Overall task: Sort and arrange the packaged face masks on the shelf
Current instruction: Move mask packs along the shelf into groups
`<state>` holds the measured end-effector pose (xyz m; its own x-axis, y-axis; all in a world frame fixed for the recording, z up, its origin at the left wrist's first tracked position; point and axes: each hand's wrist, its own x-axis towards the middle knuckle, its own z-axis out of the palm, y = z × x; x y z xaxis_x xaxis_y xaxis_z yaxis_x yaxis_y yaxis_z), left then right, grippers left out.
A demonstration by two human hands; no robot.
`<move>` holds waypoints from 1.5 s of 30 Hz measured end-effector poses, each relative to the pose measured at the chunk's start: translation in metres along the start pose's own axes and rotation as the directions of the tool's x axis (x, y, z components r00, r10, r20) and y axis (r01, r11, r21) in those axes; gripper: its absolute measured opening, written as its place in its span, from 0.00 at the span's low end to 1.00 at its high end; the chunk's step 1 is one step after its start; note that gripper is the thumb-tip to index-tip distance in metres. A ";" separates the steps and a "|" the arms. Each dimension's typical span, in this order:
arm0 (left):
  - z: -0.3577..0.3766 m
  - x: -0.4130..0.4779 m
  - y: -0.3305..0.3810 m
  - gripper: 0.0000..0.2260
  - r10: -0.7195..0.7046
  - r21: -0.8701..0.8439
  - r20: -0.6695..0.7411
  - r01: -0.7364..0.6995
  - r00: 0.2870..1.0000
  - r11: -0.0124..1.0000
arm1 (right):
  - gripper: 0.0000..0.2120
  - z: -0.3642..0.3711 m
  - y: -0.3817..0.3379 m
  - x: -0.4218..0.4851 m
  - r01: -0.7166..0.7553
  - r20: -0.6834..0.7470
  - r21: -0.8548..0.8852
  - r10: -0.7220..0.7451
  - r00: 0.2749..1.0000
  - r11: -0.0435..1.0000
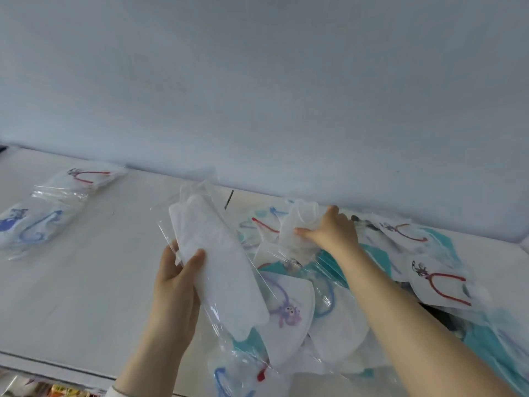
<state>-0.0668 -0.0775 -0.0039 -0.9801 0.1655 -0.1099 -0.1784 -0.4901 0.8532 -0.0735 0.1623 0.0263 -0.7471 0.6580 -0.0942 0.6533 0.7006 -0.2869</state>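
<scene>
Here, your left hand (174,285) holds a long pack of plain white masks (220,267). Your thumb lies on the front of it and your fingers curl round the back. The pack is in a clear bag and it tilts up over the white shelf (100,267), with its lower end over the big pile (329,325).

Your right hand (333,233) reaches to the far side of that pile, near the wall (257,81). It grips a second clear pack (297,222) with a white mask inside, thumb on one side and fingers on top.

The pile is messy and fills the right part of the shelf. In it you can see a white mask with a purple creature (286,308), a pack with a red strap (446,285), and some teal masks (375,253).

Well apart on the left, two packs lie flat on the shelf, end to end. The far one has a red loop (88,177). The near one has a blue loop (31,224).
</scene>
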 end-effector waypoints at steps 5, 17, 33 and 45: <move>-0.002 0.006 0.006 0.11 0.003 0.005 -0.008 -0.003 1.000 1.000 | 0.31 -0.008 -0.007 0.022 -0.024 -0.056 0.316 0.044 0.997 0.949; 0.021 0.009 -0.001 0.09 -0.052 0.042 0.045 0.050 0.998 0.998 | 0.11 -0.098 -0.006 -0.013 0.582 -0.605 0.697 -0.092 0.791 0.419; 0.069 -0.012 -0.017 0.11 -0.101 0.193 0.183 0.065 0.978 0.979 | 0.15 -0.016 0.125 -0.099 0.875 -0.428 0.005 -0.790 0.439 0.484; 0.029 0.002 0.002 0.07 0.049 0.124 0.030 -0.053 0.998 0.991 | 0.04 -0.001 0.134 -0.104 0.827 -0.530 -0.255 -0.788 0.315 0.501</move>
<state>-0.0671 -0.0535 0.0122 -0.9846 0.1668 -0.0523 -0.1143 -0.3880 0.9145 0.0924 0.1879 -0.0012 -0.6846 -0.1989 0.7012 -0.2590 0.9657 0.0210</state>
